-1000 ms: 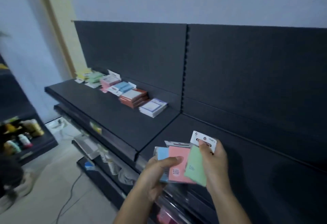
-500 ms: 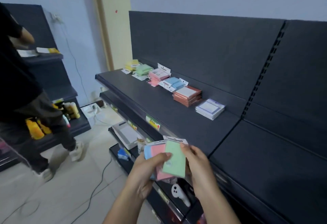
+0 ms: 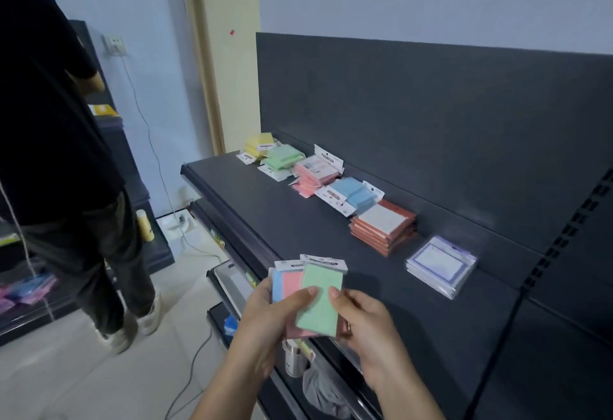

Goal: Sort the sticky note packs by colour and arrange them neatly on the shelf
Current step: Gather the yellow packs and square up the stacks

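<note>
My left hand (image 3: 265, 323) grips a fan of sticky note packs: a blue pack (image 3: 277, 287) at the left, a pink pack (image 3: 292, 287) in the middle and a green pack (image 3: 318, 300) on top. My right hand (image 3: 368, 326) holds the green pack's right edge with its thumb on the face. On the dark shelf (image 3: 298, 230), along the back panel, lie piles of yellow packs (image 3: 260, 142), green packs (image 3: 283, 156), pink packs (image 3: 315, 174), blue packs (image 3: 353, 192), red-brown packs (image 3: 383, 225) and purple-framed packs (image 3: 439, 265).
A person in dark clothes (image 3: 56, 141) stands at the left by another shelf unit. Lower shelves (image 3: 232, 273) with small goods jut out under my hands. A cable (image 3: 195, 363) runs over the tiled floor. The shelf's front half is bare dark metal.
The view has swung left and closer to the shelf, so the piles now sit nearer. My hands keep the same fan of packs, now over the shelf's front edge.
</note>
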Demonstrator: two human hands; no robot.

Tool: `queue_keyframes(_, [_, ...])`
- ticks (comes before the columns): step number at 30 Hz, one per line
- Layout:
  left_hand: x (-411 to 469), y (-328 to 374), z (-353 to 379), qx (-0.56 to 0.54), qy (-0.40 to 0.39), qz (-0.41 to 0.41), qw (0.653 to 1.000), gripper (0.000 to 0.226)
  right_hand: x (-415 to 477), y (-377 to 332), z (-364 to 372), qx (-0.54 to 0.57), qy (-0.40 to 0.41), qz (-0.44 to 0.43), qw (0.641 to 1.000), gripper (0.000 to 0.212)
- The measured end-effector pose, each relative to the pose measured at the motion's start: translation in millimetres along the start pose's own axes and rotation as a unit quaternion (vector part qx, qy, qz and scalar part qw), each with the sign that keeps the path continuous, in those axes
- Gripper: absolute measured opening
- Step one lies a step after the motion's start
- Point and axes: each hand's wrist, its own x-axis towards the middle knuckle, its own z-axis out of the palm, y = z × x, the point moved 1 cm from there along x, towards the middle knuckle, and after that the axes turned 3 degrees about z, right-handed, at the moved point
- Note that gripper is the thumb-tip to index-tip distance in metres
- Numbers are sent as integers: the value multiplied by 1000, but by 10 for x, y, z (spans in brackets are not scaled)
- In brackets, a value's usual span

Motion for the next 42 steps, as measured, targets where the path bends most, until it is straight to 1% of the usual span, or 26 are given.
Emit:
queue_keyframes(3, [338, 110, 26, 33, -5, 13, 999, 44, 331, -149, 93, -10, 7, 4, 1000, 19])
queue_keyframes(5, [537, 155, 8, 39, -11, 10, 999, 40, 502, -232, 137, -12, -7, 13, 1000, 25])
queue_keyframes(7, [720, 184, -21, 33, -21, 8, 999, 36, 656, -305, 175, 0, -15, 7, 1000, 25])
queue_keyframes(10, [949, 204, -87, 13, -32, -3, 999, 41, 869, -330, 255, 58, -8, 2, 998, 27])
queue_keyframes(13, [1192, 237, -190, -9, -18, -14, 1000, 31, 1077, -342, 387, 121, -8, 35, 992, 31])
queue_keyframes(16, [1498, 310, -279, -18, -15, -12, 1000, 40, 1307, -426, 559, 94, -50, 53, 993, 29])
queue_keyframes(18, [1734, 387, -355, -16, -27, -10, 999, 41, 1492, -496, 690, 59, -50, 37, 996, 27])
queue_keyframes(21, [2113, 529, -475, -12, -80, -26, 996, 45, 1809, -585, 883, 13, 36, -11, 999, 20])
queue_keyframes(22, [2251, 580, -520, -12, -95, -34, 995, 41, 1917, -621, 947, 4, 73, -28, 997, 16])
queue_keyframes(24, [2511, 685, -601, -13, -117, -45, 992, 32, 2119, -700, 1070, 8, 143, -65, 988, 11])
queue_keyframes(27, [2857, 802, -678, -16, -136, -62, 989, 31, 2353, -805, 1229, 10, 219, -109, 970, 8])
queue_keyframes(29, [3031, 883, -694, -22, -156, -63, 986, 26, 2468, -869, 1271, 7, 269, -133, 954, 8])
queue_keyframes(31, [3196, 948, -703, -38, -165, -66, 983, 21, 2563, -962, 1209, 22, 318, -165, 933, 10])
queue_keyframes(34, [3403, 948, -721, -54, -168, -89, 980, 22, 2692, -1093, 903, 30, 398, -193, 897, 7])
queue_keyframes(37, [3523, 922, -696, -64, -167, -119, 977, 22, 2845, -1192, 562, -8, 452, -182, 873, 22])
queue_keyframes(39, [3574, 901, -657, -71, -165, -133, 975, 21, 2969, -1205, 395, -71, 473, -162, 863, 26])
queue_keyframes(40, [3589, 895, -638, -72, -163, -137, 974, 20, 3021, -1190, 336, -133, 485, -140, 853, 29])
queue_keyframes(41, [3606, 888, -619, -73, -160, -142, 974, 20, 3064, -1160, 282, -213, 498, -113, 833, 32])
queue_keyframes(42, [3622, 883, -601, -72, -158, -144, 974, 20, 3098, -1123, 234, -296, 508, -87, 804, 36])
